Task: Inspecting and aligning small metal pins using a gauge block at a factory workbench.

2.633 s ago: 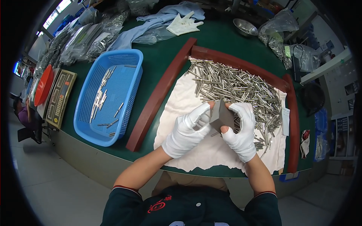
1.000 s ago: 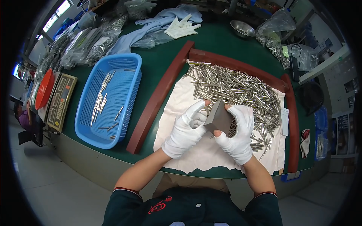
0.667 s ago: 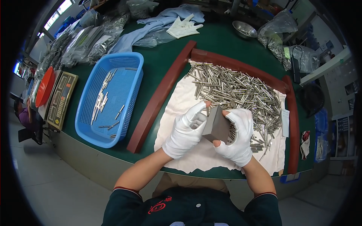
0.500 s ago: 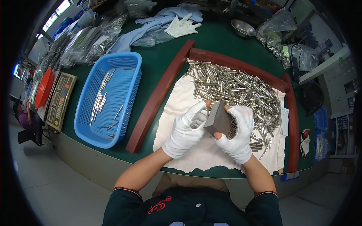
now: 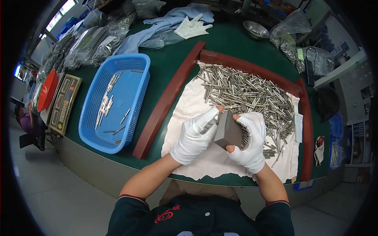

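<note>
My right hand [image 5: 250, 143], in a white glove with bare fingertips, grips a grey rectangular block [image 5: 229, 129] tilted up over the cloth. Close against the block's left side is my left hand [image 5: 195, 135], gloved the same way. Its fingers are curled, and one bare fingertip sits by the block's upper left corner. What the left fingers hold, if anything, is hidden. Beyond both hands a large heap of shiny metal pins [image 5: 252, 90] lies on a pale cloth [image 5: 177, 128]. Some pins lie in a row beside my right hand.
Reddish-brown bars [image 5: 167, 104] frame the cloth at left, back and right. A blue plastic basket [image 5: 84, 131] with some pins stands left. Behind are a spare white glove [image 5: 193, 27], a metal bowl [image 5: 255, 29] and bagged parts [image 5: 104, 49]. A person [image 5: 26, 120] sits far left.
The block has turned slightly in my right hand, and my left fingers have curled closer to its side. The view has shifted a little; the pins and basket stay in place.
</note>
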A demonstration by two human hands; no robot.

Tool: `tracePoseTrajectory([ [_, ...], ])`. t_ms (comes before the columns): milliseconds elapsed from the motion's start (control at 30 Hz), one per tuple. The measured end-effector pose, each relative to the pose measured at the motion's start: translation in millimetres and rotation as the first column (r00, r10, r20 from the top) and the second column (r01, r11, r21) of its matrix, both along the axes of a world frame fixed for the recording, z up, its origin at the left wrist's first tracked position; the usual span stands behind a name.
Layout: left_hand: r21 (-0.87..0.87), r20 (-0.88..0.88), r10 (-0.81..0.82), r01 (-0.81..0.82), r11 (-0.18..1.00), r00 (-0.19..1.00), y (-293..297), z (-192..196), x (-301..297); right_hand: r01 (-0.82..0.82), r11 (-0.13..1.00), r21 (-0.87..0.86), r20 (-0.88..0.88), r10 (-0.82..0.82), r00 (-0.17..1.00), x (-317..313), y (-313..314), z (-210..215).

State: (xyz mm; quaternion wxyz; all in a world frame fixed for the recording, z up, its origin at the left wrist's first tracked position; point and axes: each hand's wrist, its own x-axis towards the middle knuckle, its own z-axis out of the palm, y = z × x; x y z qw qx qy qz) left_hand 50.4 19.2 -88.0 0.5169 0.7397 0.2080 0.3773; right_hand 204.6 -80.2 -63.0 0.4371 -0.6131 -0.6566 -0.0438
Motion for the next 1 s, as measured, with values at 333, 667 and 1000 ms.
tracePoseTrajectory([
  [333, -0.011, -0.102, 0.015, -0.016, 1.0, 0.995, 1.2, 5.5, -2.3, 0.007, 1.0, 0.02, -0.056, -0.006, 0.998, 2.0, 0.0, -2.6],
  [667, 0.033, -0.043, 0.028, -0.026, 0.999, 0.999, 0.8, 3.3, 0.1, -0.04, 0.999, -0.008, -0.05, 0.04, 0.998, 0.7, -2.4, 1.1],
  [1000, -0.109, 0.012, -0.015, 0.016, 0.994, 1.0, -0.7, -2.8, 0.4, -0.041, 0.999, -0.004, -0.014, 0.041, 0.999, -1.6, -2.2, 0.1],
])
